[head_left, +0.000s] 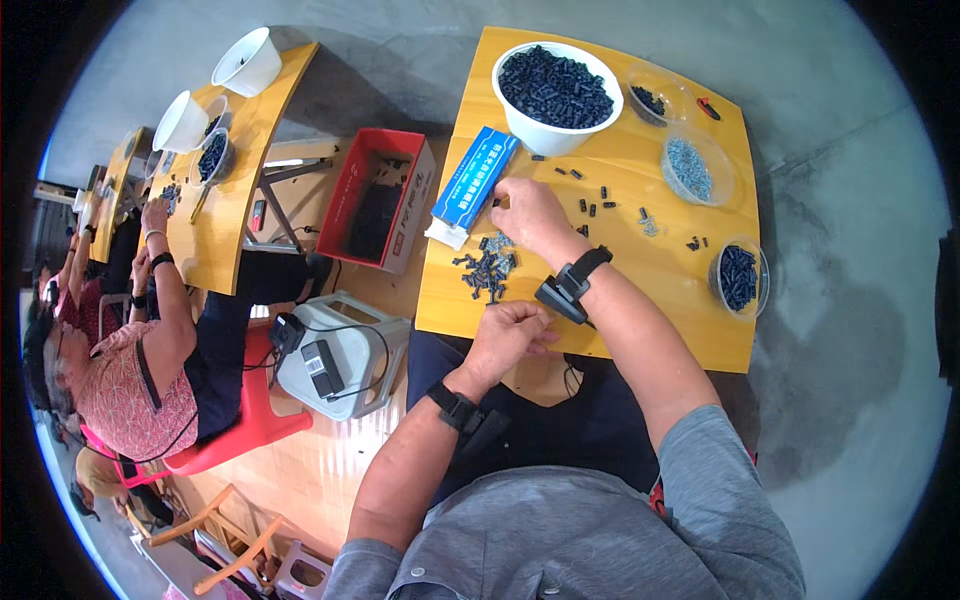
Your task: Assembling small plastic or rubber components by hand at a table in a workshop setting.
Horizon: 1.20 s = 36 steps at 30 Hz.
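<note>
My left hand (503, 338) is at the table's front edge, its fingers pinched together; whatever they hold is too small to make out. Just beyond it lies a heap of small black plastic parts (486, 277), with silver screws (497, 243) mixed in at its far side. My right hand (535, 217) is farther out, beside a blue and white box (474, 180). Its fingers are curled closed, and I cannot see what is between them. Loose black parts (583, 205) and a little cluster of screws (648, 226) lie to the right of that hand.
On the yellow table (640, 310) stand a white bowl (510, 113) of black parts, a clear tub of screws (688, 168) and a tub of dark pieces (738, 278). A red box (345, 190) and a grey stool (345, 365) are at left. Another person (130, 385) works at a neighbouring table.
</note>
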Available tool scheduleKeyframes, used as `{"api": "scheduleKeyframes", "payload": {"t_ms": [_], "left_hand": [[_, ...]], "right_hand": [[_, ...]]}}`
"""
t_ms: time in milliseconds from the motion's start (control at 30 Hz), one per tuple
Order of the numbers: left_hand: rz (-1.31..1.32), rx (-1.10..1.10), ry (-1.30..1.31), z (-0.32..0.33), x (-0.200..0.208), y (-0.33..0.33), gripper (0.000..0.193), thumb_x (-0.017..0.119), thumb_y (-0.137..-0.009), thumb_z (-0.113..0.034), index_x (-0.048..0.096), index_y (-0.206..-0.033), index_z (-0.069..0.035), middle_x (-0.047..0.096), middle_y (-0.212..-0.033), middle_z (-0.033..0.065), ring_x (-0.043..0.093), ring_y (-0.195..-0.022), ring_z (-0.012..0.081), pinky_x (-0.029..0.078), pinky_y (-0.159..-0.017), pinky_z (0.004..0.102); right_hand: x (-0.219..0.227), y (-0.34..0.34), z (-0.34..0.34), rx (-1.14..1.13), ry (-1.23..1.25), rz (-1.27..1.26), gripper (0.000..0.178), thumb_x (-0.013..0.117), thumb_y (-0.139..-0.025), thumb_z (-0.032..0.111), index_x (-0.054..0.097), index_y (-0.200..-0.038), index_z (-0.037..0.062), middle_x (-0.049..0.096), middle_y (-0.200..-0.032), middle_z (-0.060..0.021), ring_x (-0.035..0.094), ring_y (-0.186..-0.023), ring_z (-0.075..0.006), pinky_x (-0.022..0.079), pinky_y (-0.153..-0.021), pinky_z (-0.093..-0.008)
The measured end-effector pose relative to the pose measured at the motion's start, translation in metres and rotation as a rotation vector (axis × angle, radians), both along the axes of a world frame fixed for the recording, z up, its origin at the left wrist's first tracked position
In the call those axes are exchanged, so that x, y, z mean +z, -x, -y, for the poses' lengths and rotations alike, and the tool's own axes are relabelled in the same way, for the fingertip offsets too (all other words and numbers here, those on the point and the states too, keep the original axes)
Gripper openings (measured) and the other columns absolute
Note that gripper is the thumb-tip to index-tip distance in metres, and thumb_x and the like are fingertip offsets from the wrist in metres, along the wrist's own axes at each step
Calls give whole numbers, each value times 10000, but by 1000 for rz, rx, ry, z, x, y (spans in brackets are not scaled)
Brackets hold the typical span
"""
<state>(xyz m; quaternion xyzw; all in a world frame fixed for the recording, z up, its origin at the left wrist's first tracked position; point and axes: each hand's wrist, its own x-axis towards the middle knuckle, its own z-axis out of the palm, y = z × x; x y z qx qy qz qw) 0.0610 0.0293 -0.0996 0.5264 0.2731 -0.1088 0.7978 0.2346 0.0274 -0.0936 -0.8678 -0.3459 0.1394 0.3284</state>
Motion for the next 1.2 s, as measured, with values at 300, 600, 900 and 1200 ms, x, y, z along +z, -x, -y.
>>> {"api": "scheduleKeyframes", "payload": {"t_ms": [300, 600, 900, 1200], "left_hand": [[-7, 10, 83, -2, 0, 2, 203, 568, -912, -118, 618, -1012, 50, 653, -935, 104, 673, -819, 200, 558, -668, 281], [147, 643, -434, -32, 25, 1, 181, 595, -870, -72, 617, -1018, 30, 623, -791, 51, 569, -580, 94, 427, -504, 211], [95, 500, -523, -69, 37, -25, 280, 583, -881, -117, 575, -1107, 48, 634, -888, 75, 613, -637, 120, 437, -519, 225], [184, 445, -385, -29, 67, -7, 234, 583, -881, -99, 605, -1069, 39, 624, -820, 59, 585, -616, 98, 424, -522, 215]], "right_hand": [[14, 2, 16, -67, -191, -180, 122, 631, -737, 87, 607, -803, -13, 639, -718, -194, 648, -641, -293, 508, -569, -385], [46, 25, 89, -121, -354, -708, 130, 572, -810, 4, 549, -918, -64, 595, -700, -85, 618, -534, -131, 492, -443, -248], [62, 47, 123, -140, -536, -950, 153, 550, -856, 2, 539, -1005, -32, 619, -862, -99, 616, -597, -123, 523, -512, -240], [67, 53, 145, -60, -822, -1115, 196, 523, -887, -7, 525, -1083, 9, 625, -968, -124, 616, -632, -142, 545, -551, -263]]}}
